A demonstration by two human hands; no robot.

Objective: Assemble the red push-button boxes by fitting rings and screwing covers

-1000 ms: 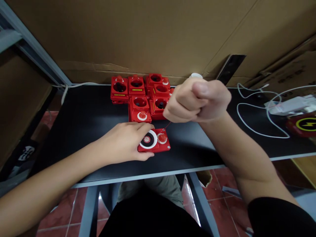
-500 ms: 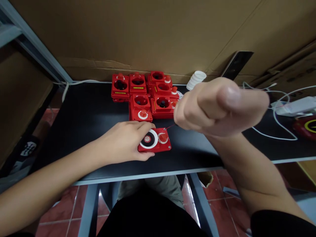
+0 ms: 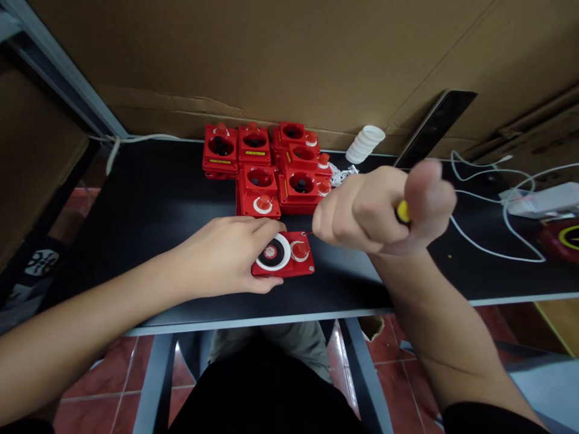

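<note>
A flat red module (image 3: 284,258) with a white ring and a small red knob lies on the black table (image 3: 154,229). My left hand (image 3: 226,256) presses on its left side, fingers curled round its edge. My right hand (image 3: 380,208) is closed in a fist round a screwdriver with a yellow handle (image 3: 402,211). The thin shaft (image 3: 308,232) points at the module's upper right corner.
Several red box housings (image 3: 271,172) stand grouped behind the module. A stack of white rings (image 3: 364,144) and a dark slanted panel (image 3: 434,126) lean at the cardboard wall. White cables (image 3: 479,199) and a white device (image 3: 540,199) lie at right.
My right fist has dropped lower and turned, so the yellow handle now shows. The view has shifted slightly. My left hand stays on the red module.
</note>
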